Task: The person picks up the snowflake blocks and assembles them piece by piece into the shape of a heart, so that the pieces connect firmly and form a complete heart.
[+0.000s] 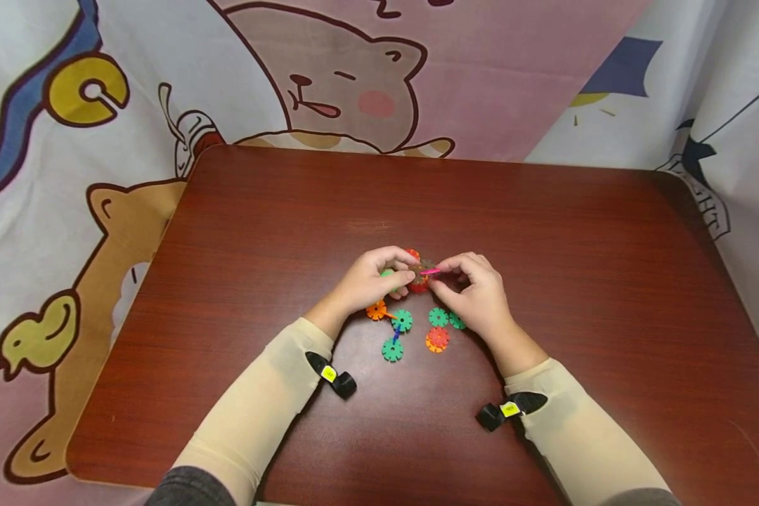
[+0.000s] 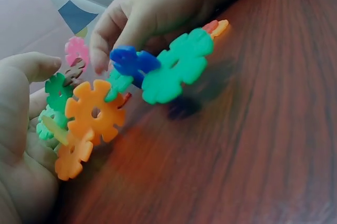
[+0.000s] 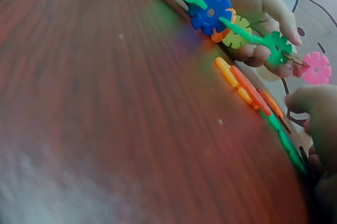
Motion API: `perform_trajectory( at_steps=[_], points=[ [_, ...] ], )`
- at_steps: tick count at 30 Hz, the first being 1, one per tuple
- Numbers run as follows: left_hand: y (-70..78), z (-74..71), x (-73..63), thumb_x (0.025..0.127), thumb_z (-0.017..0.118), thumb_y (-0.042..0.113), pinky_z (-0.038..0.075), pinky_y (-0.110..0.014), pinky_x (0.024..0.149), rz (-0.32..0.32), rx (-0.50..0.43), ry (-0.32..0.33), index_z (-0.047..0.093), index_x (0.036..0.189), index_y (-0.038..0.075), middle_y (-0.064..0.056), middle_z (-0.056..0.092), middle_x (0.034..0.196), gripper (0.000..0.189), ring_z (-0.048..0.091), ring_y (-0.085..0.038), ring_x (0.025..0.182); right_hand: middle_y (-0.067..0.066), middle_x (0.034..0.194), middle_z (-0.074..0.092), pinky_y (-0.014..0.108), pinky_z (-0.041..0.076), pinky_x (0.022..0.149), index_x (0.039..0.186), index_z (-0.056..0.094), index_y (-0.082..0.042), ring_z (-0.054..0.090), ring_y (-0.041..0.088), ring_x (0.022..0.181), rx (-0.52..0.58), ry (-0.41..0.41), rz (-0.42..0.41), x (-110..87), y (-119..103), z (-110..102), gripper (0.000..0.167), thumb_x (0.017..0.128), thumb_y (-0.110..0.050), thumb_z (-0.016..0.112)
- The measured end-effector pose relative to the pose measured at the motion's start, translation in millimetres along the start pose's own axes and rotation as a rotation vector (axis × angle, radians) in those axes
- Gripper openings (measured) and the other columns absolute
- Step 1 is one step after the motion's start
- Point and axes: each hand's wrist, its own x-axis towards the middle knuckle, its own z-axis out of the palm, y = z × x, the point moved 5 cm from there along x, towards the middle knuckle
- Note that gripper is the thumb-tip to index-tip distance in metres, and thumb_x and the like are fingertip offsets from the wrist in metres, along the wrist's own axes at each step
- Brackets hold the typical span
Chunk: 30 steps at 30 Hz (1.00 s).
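Note:
My left hand (image 1: 378, 275) grips a joined chain of notched plastic flower discs, its thumb and fingers around the upper part. In the left wrist view the chain shows an orange disc (image 2: 96, 112), a blue disc (image 2: 131, 61) and a green disc (image 2: 179, 68) hanging toward the table. At its top, a brown disc (image 2: 75, 71) joins a pink disc (image 2: 77, 50). My right hand (image 1: 478, 292) is beside the pink disc, thumb and forefinger apart, fingertips right at its edge. The pink disc shows whole in the right wrist view, uncovered by fingers.
Loose discs lie on the brown table (image 1: 278, 211) near the hands: a green one (image 1: 438, 317) and a red one (image 1: 439, 336) over an orange one. More red discs (image 1: 419, 287) lie behind the hands. A printed cloth (image 1: 493, 84) hangs beyond the table's far edge.

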Motion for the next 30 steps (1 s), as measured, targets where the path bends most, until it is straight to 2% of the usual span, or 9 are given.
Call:
perform_trajectory(
  at_steps=[3, 6, 11, 15, 19, 25, 30],
  points=[
    [0.4, -2.2, -0.1, 0.102, 0.068, 0.006, 0.065, -0.04, 0.071, 0.0, -0.022, 0.02, 0.071, 0.123, -0.001, -0.015, 0.073, 0.1, 0.022, 0.073, -0.024, 0.073, 0.005, 0.096, 0.072, 0.035, 0.045, 0.079, 0.098, 0.079, -0.008, 0.058, 0.028, 0.091, -0.069, -0.078, -0.035, -0.3, -1, 4, 0.027, 0.078, -0.012, 0.097],
    [0.5, -3.1, 0.0, 0.102, 0.068, 0.006, 0.066, -0.04, 0.072, -0.002, -0.029, 0.037, 0.072, 0.122, -0.001, -0.014, 0.072, 0.099, 0.021, 0.073, -0.024, 0.074, 0.01, 0.102, 0.068, 0.044, 0.042, 0.083, 0.108, 0.082, -0.009, 0.054, 0.034, 0.098, -0.116, -0.155, -0.063, -1.4, -3, 8, 0.033, 0.08, -0.018, 0.097],
    [-1.9, -4.2, 0.6, 0.103, 0.067, 0.006, 0.065, -0.039, 0.069, -0.016, -0.034, 0.083, 0.072, 0.116, 0.0, -0.014, 0.072, 0.096, 0.016, 0.072, -0.021, 0.073, 0.013, 0.108, 0.061, 0.049, 0.042, 0.085, 0.115, 0.082, -0.011, 0.049, 0.039, 0.102, -0.204, -0.242, -0.071, -2.7, -7, 11, 0.034, 0.085, -0.025, 0.093],
    [-2.4, -4.3, -0.1, 0.103, 0.067, 0.006, 0.065, -0.037, 0.067, -0.016, -0.046, 0.107, 0.071, 0.114, -0.001, -0.014, 0.071, 0.094, 0.014, 0.071, -0.02, 0.07, 0.012, 0.106, 0.061, 0.048, 0.041, 0.085, 0.106, 0.084, -0.013, 0.049, 0.039, 0.101, -0.192, -0.231, -0.072, -2.3, -8, 11, 0.026, 0.084, -0.022, 0.094],
    [-1.8, -4.0, -0.4, 0.103, 0.067, 0.005, 0.064, -0.036, 0.066, -0.007, -0.052, 0.111, 0.071, 0.112, -0.002, -0.013, 0.071, 0.093, 0.012, 0.071, -0.019, 0.069, 0.01, 0.104, 0.062, 0.046, 0.041, 0.084, 0.099, 0.082, -0.012, 0.05, 0.037, 0.1, -0.162, -0.194, -0.071, -1.6, -8, 10, 0.024, 0.08, -0.019, 0.096],
    [-4.5, -3.2, 0.5, 0.102, 0.067, 0.004, 0.064, -0.035, 0.064, 0.001, -0.054, 0.117, 0.071, 0.11, -0.004, -0.014, 0.072, 0.089, 0.011, 0.071, -0.018, 0.068, 0.01, 0.104, 0.063, 0.045, 0.041, 0.084, 0.1, 0.08, -0.01, 0.051, 0.038, 0.1, -0.152, -0.184, -0.072, -2.0, -7, 10, 0.032, 0.076, -0.02, 0.099],
    [-4.0, -3.0, 0.3, 0.103, 0.067, 0.005, 0.064, -0.035, 0.064, 0.016, -0.028, 0.117, 0.071, 0.108, -0.002, -0.013, 0.072, 0.087, 0.009, 0.07, -0.019, 0.067, 0.009, 0.103, 0.062, 0.044, 0.042, 0.081, 0.102, 0.083, -0.009, 0.05, 0.036, 0.1, -0.159, -0.204, -0.067, -2.1, -8, 9, 0.032, 0.076, -0.02, 0.099]
  ],
)
